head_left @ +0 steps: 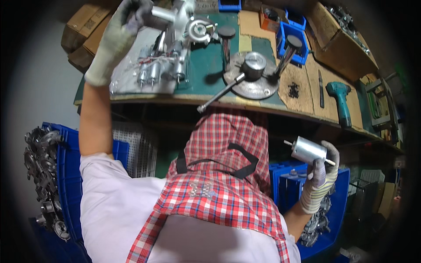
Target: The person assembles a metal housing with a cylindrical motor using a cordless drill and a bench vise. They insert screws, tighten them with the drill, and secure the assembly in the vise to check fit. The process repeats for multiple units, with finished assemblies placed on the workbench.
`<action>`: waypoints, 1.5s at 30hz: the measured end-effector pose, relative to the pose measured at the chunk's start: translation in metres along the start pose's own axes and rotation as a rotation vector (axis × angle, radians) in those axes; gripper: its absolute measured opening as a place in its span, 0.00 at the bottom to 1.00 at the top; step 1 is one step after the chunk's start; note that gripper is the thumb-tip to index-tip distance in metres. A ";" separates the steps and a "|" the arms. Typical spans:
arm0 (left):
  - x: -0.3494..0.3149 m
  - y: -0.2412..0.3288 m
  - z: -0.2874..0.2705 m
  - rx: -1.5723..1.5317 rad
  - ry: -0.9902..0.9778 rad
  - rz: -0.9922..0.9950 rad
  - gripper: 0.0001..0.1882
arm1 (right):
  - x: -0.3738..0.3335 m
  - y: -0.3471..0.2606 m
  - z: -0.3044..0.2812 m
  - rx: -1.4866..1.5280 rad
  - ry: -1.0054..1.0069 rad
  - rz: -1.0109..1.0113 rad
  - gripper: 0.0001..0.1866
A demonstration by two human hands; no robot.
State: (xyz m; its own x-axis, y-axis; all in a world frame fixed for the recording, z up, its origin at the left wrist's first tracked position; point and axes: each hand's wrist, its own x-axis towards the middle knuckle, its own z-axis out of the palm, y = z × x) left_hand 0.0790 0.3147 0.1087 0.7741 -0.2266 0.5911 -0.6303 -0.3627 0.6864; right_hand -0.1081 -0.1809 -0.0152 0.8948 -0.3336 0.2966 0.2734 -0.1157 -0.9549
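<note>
My right hand point(322, 175), in a striped work glove, is closed round a small silver electric motor point(309, 150) to the right of my apron. A thin shaft sticks out at each end of the motor. My gloved left hand point(131, 24) is raised over the far left of the bench, its fingers curled. Beside its fingertips a pale metal cylinder point(163, 14) shows blurred, next to a round metal housing point(201, 30). What the fingers grip cannot be made out. Several silver motors point(153, 72) with wires lie on clear plastic below that hand.
A round steel fixture point(252, 85) with two posts and a lever handle point(219, 93) stands mid-bench. Right of it lie dark screws point(293, 90), a black rod point(321, 90) and a teal power driver point(341, 101). Blue bins point(66, 175) of metal castings flank me.
</note>
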 end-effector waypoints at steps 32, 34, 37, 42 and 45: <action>-0.217 -0.037 0.211 -0.237 -0.312 -0.476 0.57 | 0.000 0.023 0.150 -0.366 -0.782 -0.143 0.27; -0.213 -0.034 0.215 0.079 -0.328 -0.339 0.48 | 0.000 0.029 0.159 -0.388 -0.780 -0.292 0.27; -0.218 -0.029 0.220 -0.093 -0.269 -0.416 0.44 | 0.003 0.024 0.171 -0.569 -0.890 -0.303 0.27; -0.221 -0.025 0.219 -0.031 -0.325 -0.399 0.45 | -0.011 0.039 0.171 -0.715 -1.025 -0.271 0.29; -0.229 -0.032 0.220 -0.136 -0.335 -0.477 0.47 | -0.025 0.048 0.159 -0.427 -0.988 -0.103 0.26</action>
State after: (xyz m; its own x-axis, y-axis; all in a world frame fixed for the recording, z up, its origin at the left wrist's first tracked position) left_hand -0.0653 0.1791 -0.1415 0.9360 -0.3479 0.0541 -0.1936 -0.3801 0.9045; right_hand -0.0611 -0.0296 -0.0699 0.8156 0.5763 0.0519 0.3894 -0.4803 -0.7859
